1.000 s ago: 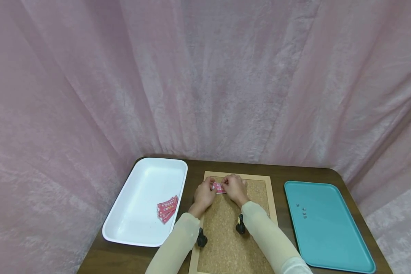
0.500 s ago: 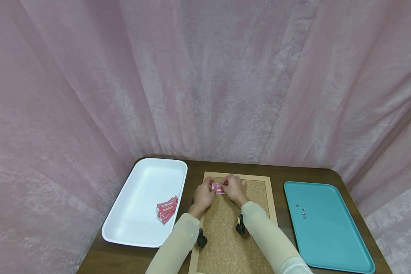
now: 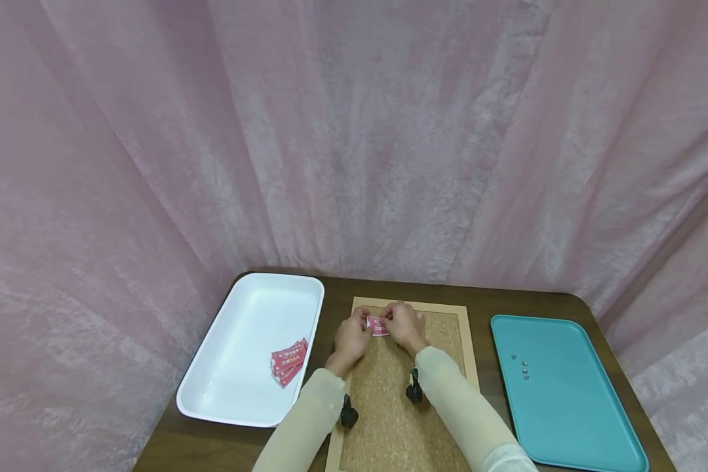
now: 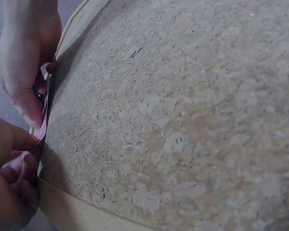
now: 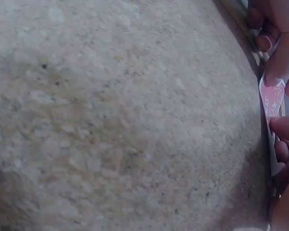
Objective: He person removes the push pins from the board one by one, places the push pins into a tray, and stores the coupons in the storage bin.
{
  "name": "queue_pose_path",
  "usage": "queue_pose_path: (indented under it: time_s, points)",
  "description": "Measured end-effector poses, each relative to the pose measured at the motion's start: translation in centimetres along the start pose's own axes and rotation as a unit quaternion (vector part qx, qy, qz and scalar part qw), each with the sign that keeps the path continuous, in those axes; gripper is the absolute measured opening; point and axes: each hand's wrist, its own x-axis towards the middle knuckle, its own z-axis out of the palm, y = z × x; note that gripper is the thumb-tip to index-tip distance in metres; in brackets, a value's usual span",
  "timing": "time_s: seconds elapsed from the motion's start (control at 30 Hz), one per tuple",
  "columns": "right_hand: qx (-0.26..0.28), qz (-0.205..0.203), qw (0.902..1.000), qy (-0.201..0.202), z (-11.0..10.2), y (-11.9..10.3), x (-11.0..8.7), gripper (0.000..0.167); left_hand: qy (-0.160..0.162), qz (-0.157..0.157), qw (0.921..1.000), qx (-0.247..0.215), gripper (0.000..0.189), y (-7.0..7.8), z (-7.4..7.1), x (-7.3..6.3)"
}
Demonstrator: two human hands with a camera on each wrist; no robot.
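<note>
A small pink-and-red paper coupon (image 3: 377,326) lies at the top of the framed cork board (image 3: 383,419). My left hand (image 3: 351,336) holds its left end, the thumb (image 5: 282,60) laid over the print in the right wrist view. At the right part of the coupon, my right hand (image 3: 406,326) pinches with curled fingers. Whether a pin is also between those fingertips is hidden. In the left wrist view both hands meet at the coupon (image 4: 40,131) beside the wooden frame (image 4: 82,211).
A white basin (image 3: 236,367) on the left holds several similar coupons (image 3: 289,357). To the right, a turquoise tray (image 3: 572,400) bears several tiny pins (image 3: 525,370). All stand on a dark wooden table (image 3: 478,293), with a pink curtain (image 3: 354,164) behind it.
The right fingertips shift very slightly over the coupon. Both hands otherwise keep their places, and the basin and tray stay as they were.
</note>
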Motion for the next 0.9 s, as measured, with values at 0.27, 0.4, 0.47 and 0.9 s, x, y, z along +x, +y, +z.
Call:
queue_pose_path:
  time_s: [0.27,0.4,0.47,0.9]
  points:
    - [0.003,-0.001,0.9997,-0.024,-0.13,0.31,0.62,0.009,-0.003,-0.004,1.0,0.001,0.034,0.05,-0.02,0.09]
    - [0.006,0.001,0.9995,-0.031,-0.24,0.3,0.65,0.009,-0.003,-0.007,1.0,0.006,0.033,-0.03,0.11,0.1]
    - [0.006,0.0,0.9995,-0.032,-0.33,0.25,0.55,0.008,-0.004,-0.007,0.9999,0.006,0.033,-0.06,0.1,0.06]
    - [0.006,-0.015,0.9996,-0.021,-0.18,0.38,0.35,0.009,0.0,-0.003,1.0,0.005,0.032,-0.1,0.11,-0.16]
